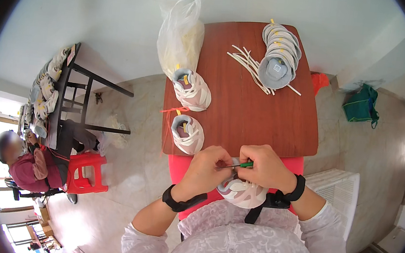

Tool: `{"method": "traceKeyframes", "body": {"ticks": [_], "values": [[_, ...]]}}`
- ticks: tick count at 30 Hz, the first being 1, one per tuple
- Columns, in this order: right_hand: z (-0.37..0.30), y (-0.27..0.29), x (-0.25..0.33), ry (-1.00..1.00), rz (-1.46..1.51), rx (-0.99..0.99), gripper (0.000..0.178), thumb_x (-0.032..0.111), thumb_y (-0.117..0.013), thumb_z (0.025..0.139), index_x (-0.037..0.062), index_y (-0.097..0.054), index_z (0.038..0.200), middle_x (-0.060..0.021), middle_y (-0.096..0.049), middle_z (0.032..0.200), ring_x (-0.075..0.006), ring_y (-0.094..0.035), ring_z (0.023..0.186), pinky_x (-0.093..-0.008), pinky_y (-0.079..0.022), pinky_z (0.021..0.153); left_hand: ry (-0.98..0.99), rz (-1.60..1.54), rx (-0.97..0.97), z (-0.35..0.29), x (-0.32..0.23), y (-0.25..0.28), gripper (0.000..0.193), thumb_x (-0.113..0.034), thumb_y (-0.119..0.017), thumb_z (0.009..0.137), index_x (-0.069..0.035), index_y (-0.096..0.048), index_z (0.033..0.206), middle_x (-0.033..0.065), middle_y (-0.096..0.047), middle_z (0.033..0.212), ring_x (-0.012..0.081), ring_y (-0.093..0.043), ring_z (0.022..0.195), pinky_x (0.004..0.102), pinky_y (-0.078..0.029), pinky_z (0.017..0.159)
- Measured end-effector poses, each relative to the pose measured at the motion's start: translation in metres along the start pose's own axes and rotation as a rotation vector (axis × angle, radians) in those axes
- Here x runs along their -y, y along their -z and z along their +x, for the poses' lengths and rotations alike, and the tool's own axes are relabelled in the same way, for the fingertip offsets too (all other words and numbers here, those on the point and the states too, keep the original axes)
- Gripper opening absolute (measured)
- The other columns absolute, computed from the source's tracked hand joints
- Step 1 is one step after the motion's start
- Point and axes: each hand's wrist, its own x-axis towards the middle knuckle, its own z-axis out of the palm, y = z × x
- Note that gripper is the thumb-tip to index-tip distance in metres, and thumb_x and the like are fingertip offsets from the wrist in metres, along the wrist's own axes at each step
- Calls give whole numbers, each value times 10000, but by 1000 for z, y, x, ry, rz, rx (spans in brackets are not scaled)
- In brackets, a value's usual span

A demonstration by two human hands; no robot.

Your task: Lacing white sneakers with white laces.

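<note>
A pink and white shoe upper [244,195] rests against my lap, just below my hands. In my right hand [267,168], the fingers are closed around a thin metal tool with a green handle [246,165]; its slim shaft points left, and its exact kind does not show. My left hand [210,167] is pinched at the shaft's far end; what lies between its fingertips is too small to make out. Two similar shoe uppers, one nearer [188,136] and one farther [191,92], stand at the table's left edge, with yellow tabs. A red cord [175,109] lies by the nearer one.
On the brown table [242,115], white laces [252,69] lie beside a row of nested shoe uppers [277,68]. A clear plastic bag [182,36] stands back left. A red seat [179,169] shows under me. Leftward, another person [37,171] sits by a table with more uppers.
</note>
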Motion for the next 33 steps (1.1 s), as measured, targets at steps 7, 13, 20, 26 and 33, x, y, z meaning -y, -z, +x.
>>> {"method": "traceKeyframes", "body": {"ticks": [7,13,20,26,33], "values": [[6,3,1,-46,-104,55,198,111,-678,630,27,-511,697,-152,-558,611,-341,-561,550,-393,-413,506,5,69,-42,-1,-3,-2,131,6,-679,711,22,-614,823,95,-641,774,155,-621,703,275,-501,642],[1,-5,5,-195,109,-23,184,121,-679,698,9,-604,823,-138,-617,673,-278,-640,617,-365,-471,553,30,51,-57,0,0,1,124,-21,-668,744,25,-631,853,97,-656,779,131,-614,693,265,-491,608],[-4,-8,0,-48,113,-72,189,136,-656,738,6,-621,872,-150,-634,778,-290,-646,689,-365,-487,590,72,35,-50,-1,-6,0,138,-41,-662,756,30,-637,872,88,-659,766,103,-600,655,256,-481,587],[-9,-18,7,-78,-168,-173,136,77,-640,753,-10,-585,843,-145,-591,714,-270,-609,627,-349,-466,562,21,124,-91,-1,-9,-9,120,-42,-659,768,36,-627,853,89,-656,754,105,-603,639,259,-480,566],[-12,-19,-3,57,-13,-211,129,72,-646,746,-1,-575,826,-154,-577,746,-317,-595,637,-359,-462,559,77,-39,-111,-4,-6,-7,123,-63,-638,757,33,-617,831,136,-654,742,212,-649,619,316,-494,565]]}}
